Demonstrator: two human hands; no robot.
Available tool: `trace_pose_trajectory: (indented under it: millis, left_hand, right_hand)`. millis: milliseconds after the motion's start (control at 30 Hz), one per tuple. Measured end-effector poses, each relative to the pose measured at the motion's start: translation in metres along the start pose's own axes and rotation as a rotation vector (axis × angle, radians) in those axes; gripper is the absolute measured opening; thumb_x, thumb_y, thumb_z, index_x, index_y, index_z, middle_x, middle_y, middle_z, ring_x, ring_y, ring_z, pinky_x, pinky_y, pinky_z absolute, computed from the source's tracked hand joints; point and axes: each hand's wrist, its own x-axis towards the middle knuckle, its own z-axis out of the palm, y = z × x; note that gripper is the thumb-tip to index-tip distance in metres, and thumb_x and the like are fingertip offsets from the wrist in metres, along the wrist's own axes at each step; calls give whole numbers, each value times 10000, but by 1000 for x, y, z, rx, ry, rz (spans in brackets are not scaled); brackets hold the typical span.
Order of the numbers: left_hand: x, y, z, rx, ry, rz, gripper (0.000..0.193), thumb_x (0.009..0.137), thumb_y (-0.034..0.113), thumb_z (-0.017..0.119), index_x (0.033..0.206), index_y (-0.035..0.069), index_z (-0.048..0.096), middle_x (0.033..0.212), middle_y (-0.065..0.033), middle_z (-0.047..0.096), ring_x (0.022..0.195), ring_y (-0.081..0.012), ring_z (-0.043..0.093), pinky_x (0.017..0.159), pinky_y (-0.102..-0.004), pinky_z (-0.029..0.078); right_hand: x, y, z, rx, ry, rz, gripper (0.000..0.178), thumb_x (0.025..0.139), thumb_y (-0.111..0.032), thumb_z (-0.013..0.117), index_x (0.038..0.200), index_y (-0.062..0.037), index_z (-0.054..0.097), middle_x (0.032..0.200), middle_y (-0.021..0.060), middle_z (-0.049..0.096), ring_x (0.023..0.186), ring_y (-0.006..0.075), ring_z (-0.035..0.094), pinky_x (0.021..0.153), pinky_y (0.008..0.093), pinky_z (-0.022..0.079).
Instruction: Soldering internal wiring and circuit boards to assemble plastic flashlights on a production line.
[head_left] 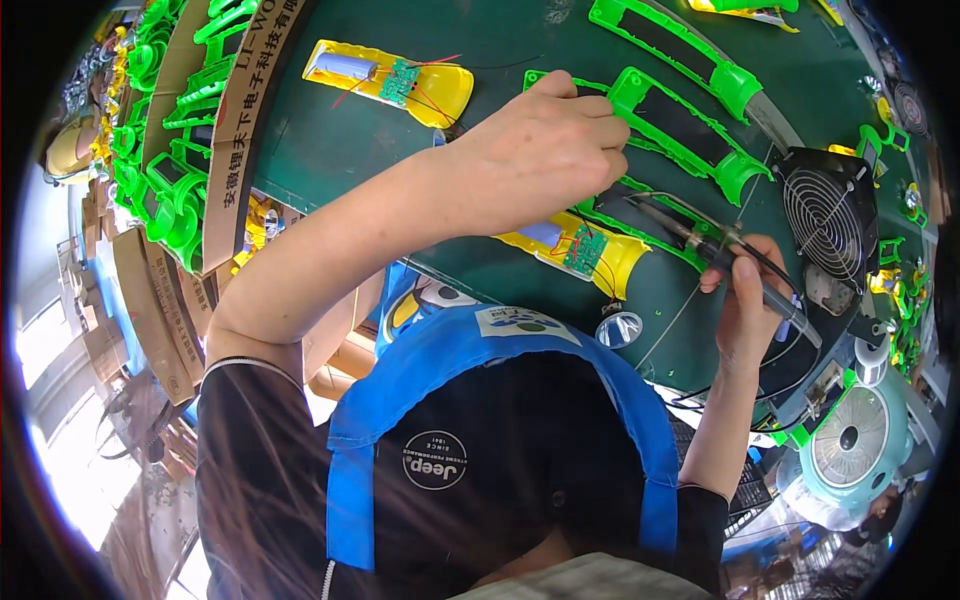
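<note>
My right hand is wrapped round the dark handle of a soldering iron, whose thin metal end points up and left toward my left hand. My left hand is closed above a green plastic frame, its fingers curled down; what they pinch, if anything, is hidden. Beneath that wrist lies a yellow half-shell holding a battery cell and a green circuit board with thin wires. A round silver reflector sits beside it. Another green frame lies under the iron.
A second yellow shell with cell and board lies farther left. Another green frame is at the back. A black fan stands right, with a pale green fan nearer. Cardboard boxes of green parts line the left side.
</note>
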Motion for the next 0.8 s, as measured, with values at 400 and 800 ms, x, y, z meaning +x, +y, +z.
trace_pose_trajectory:
  millis: [400,800]
  left_hand:
    - [3,3,0,55,-32,3,64,740,67,655,787,50,616,860,-48,562,888,-184,566,812,-332,402]
    - [5,3,-3,60,-73,1,71,756,63,671,792,69,610,868,-35,568,880,-184,569,818,-336,400]
  right_hand:
    - [-22,16,-16,108,158,-163,373,884,-293,648,1014,34,524,765,126,608,672,183,591,652,297,472]
    - [-29,26,-23,149,173,-226,398,869,-322,649,1004,27,512,760,142,604,670,192,588,646,300,474]
